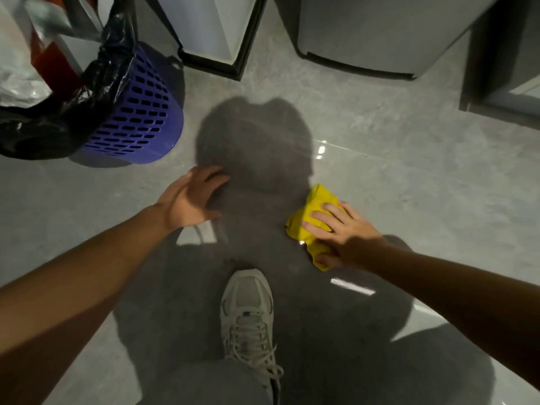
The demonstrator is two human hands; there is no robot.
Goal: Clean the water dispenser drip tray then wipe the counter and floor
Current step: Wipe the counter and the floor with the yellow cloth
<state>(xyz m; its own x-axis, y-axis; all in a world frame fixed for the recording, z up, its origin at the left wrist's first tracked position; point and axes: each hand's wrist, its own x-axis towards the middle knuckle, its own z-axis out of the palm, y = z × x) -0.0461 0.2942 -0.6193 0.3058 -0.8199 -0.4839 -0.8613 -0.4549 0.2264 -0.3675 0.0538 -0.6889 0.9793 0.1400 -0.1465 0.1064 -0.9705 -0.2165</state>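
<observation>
A crumpled yellow cloth (pixel 314 207) lies on the glossy grey tiled floor (pixel 409 185) right of centre. My right hand (pixel 340 230) presses flat on top of the cloth, fingers spread over it. My left hand (pixel 191 198) rests on the bare floor to the left, palm down with fingers apart and nothing in it. Both hands are about the same distance in front of me. The water dispenser drip tray and the counter are not in view.
A purple perforated bin (pixel 140 118) with a black liner stands at the left. The bases of a white-and-black appliance (pixel 216 33) and a grey appliance (pixel 371 36) stand at the back. My white sneaker (pixel 248 314) is planted on the floor below centre.
</observation>
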